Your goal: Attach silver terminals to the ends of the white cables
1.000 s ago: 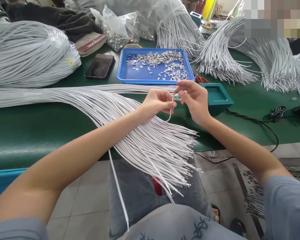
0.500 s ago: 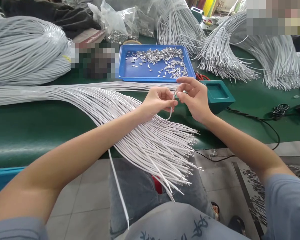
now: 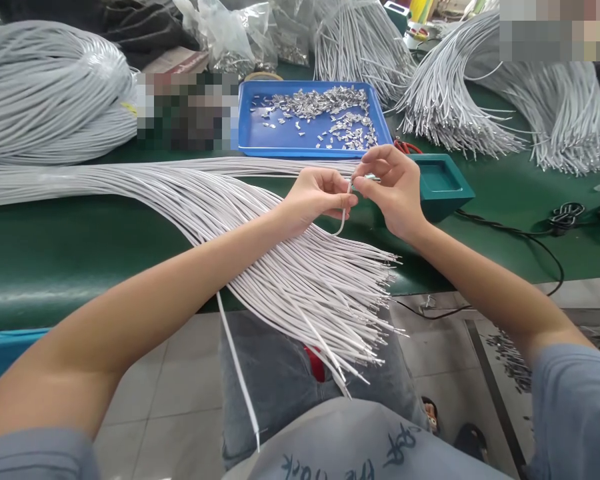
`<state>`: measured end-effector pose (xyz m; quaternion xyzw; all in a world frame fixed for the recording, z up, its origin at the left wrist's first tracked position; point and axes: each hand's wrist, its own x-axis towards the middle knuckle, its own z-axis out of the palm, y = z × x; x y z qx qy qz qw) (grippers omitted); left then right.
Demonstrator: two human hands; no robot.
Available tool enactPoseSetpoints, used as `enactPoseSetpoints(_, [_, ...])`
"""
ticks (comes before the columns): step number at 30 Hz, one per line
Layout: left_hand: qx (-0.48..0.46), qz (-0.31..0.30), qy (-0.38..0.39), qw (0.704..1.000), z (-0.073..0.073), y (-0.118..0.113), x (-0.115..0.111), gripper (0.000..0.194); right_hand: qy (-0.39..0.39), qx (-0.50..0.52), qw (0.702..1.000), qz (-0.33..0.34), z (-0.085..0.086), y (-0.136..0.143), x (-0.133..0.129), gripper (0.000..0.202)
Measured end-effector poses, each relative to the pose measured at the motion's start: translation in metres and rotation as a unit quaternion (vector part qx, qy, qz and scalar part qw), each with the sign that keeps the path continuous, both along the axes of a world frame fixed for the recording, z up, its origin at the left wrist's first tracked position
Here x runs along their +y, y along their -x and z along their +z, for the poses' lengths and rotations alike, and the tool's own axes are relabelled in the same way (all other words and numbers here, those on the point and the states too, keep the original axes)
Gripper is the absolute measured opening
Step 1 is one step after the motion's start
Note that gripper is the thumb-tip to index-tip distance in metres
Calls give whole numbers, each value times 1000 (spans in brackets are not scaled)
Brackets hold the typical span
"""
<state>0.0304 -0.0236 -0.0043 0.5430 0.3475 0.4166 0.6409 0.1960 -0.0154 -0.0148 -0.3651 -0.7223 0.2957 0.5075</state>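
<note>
- The left hand [image 3: 316, 195] pinches one white cord [image 3: 341, 217] near its end, fingers closed on it, just above the green counter [image 3: 80, 247].
- The right hand [image 3: 393, 187] meets it, fingertips closed on a small metal clip [image 3: 367, 179] at the cord's tip; the two hands touch at the fingertips.
- To do this well, I'd judge the cord end should be held short and stiff, so the clip goes on straight and squarely.
- The cord is thin, white and limp, curving down below the left hand.
- It sits just over the fanned bundle of cords [image 3: 300, 280], whose ends hang off the counter edge above the person's lap.
- Behind the hands is a blue tray [image 3: 260, 137] of loose metal clips; a teal box [image 3: 440, 183] sits just right of the right hand.
</note>
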Motion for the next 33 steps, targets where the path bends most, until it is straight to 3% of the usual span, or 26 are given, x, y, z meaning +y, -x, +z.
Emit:
enactPoseSetpoints(7, [9,6,-10,1000,0,-2,-2,36,4,-13,1000,4,7,1,-4,20])
enactPoseSetpoints(14, [-16,67,8,998,3,4,1,19,-38,-15,999,19,-1,0,0,21])
enactPoseSetpoints(23, [-26,-25,15,999,0,4,0,22,-20,12,1000,-16,6,1,-4,33])
enactPoseSetpoints(33, [-31,-10,19,999,2,5,0,19,-12,5,1000,-23,8,2,-12,24])
